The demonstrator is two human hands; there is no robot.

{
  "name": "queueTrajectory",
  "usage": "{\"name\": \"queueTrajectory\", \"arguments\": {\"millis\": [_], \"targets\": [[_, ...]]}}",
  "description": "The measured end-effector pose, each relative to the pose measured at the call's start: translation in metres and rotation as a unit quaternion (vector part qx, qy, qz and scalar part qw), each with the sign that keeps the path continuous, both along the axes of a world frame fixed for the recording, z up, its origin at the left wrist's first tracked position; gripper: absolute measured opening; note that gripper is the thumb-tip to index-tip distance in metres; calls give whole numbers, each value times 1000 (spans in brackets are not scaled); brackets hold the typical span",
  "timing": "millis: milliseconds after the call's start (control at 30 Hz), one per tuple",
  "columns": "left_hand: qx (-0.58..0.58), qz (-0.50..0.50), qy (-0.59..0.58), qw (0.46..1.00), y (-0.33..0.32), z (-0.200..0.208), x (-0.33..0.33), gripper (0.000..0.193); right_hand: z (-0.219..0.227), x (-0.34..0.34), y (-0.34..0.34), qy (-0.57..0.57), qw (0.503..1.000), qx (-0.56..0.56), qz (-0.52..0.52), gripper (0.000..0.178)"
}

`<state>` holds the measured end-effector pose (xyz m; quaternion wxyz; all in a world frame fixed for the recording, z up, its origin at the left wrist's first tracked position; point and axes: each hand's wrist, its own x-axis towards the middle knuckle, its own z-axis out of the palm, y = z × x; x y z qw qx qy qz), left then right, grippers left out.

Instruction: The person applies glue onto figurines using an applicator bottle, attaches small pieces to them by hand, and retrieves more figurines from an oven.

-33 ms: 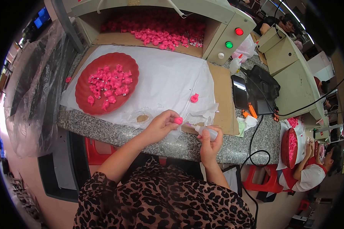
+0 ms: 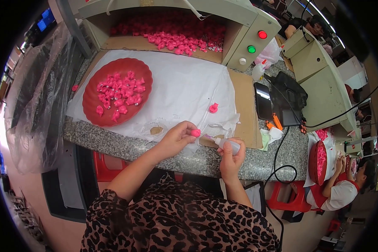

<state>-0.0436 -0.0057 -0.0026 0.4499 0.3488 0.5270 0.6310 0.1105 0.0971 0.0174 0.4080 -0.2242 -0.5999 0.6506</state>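
Note:
Between the fingertips of my left hand (image 2: 177, 136) is a small bright pink molded piece (image 2: 195, 132). My right hand (image 2: 231, 161) is wrapped round a small translucent squeeze bottle (image 2: 230, 146), its thin nozzle pointing left toward the pink piece. A narrow gap separates nozzle and piece. Both hands are above the bench's near edge. Beyond them another pink figurine (image 2: 213, 108) lies alone on the white paper (image 2: 178, 84). To the left stands a red scalloped tray (image 2: 92, 90) with many pink figurines (image 2: 119, 90) heaped in it.
A box-like machine (image 2: 245, 25) with lit buttons spans the back, pink pieces piled inside. On the right lie a phone (image 2: 262, 101), a black bag (image 2: 287, 90), an orange-handled tool (image 2: 277, 121) and a black cable (image 2: 277, 170). A co-worker (image 2: 342, 191) sits at far right.
My right hand and the squeeze bottle have shifted very slightly to the right. My left hand and the pink piece stay where they were.

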Motion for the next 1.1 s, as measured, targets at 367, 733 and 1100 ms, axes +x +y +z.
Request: {"name": "queueTrajectory", "arguments": {"millis": [367,733,1100], "targets": [[-25,1,-73,997,-3,14,-1,19,6,27,38,18,937,-305,168,26],[-1,-16,-200,980,26,17,23,17,-17,23,107,-256,964,-49,-45,26],[9,-2,-156,988,30,10,28,35,8,-16,105,-495,835,199,-132,37]]}}
